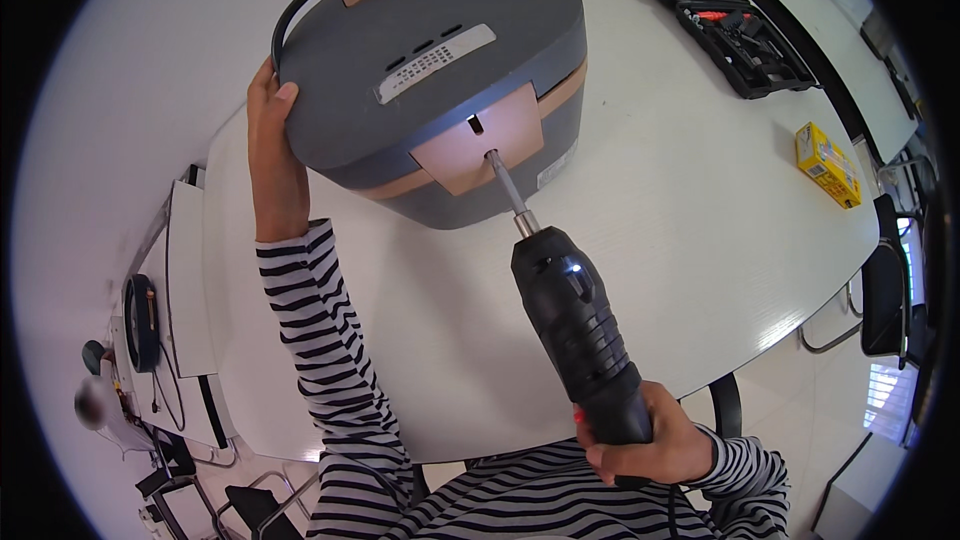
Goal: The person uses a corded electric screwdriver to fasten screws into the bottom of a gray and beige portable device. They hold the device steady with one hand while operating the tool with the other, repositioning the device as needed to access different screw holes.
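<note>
Grey lidded appliance: twelve o'clock. Left hand: ten o'clock, fingers extended against its side. Right hand: five o'clock, fingers closed round black power screwdriver, bit at pinkish panel's hole. Hazard: off-axis tilt could slip bit, scratching panel.

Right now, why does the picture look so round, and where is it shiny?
Head view: a fisheye lens leaves dark corners and bends straight edges; head view too: glare brightens the white table at lower right, and a light shines on the black power screwdriver.
</note>
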Motion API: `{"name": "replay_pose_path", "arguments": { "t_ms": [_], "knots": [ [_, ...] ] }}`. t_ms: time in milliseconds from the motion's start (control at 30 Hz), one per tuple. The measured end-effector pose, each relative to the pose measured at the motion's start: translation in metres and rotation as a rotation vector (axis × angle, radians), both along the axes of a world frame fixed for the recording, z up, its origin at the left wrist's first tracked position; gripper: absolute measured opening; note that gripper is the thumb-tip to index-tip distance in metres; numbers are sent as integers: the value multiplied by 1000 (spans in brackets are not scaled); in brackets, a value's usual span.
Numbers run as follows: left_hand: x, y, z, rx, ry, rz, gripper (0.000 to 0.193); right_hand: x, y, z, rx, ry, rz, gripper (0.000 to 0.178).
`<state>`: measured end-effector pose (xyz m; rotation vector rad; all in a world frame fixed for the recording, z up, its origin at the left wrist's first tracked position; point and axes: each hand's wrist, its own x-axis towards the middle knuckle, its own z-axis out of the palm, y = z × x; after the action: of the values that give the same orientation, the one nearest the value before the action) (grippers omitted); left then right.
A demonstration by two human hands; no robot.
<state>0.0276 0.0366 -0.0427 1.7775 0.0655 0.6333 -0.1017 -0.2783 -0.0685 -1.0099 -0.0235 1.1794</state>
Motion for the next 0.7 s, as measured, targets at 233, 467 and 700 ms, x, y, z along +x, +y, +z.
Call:
{"name": "replay_pose_path", "arguments": {
  "t_ms": [233,467,700],
  "knots": [
    [-1,-1,0,15,20,25,59,2,0,1,-20,4,4,32],
    [-3,-6,1,7,4,10,60,2,0,0,-12,9,12,35],
    [-1,-2,-1,30,12,41,61,1,0,-1,2,-7,8,35]
  ]
}}
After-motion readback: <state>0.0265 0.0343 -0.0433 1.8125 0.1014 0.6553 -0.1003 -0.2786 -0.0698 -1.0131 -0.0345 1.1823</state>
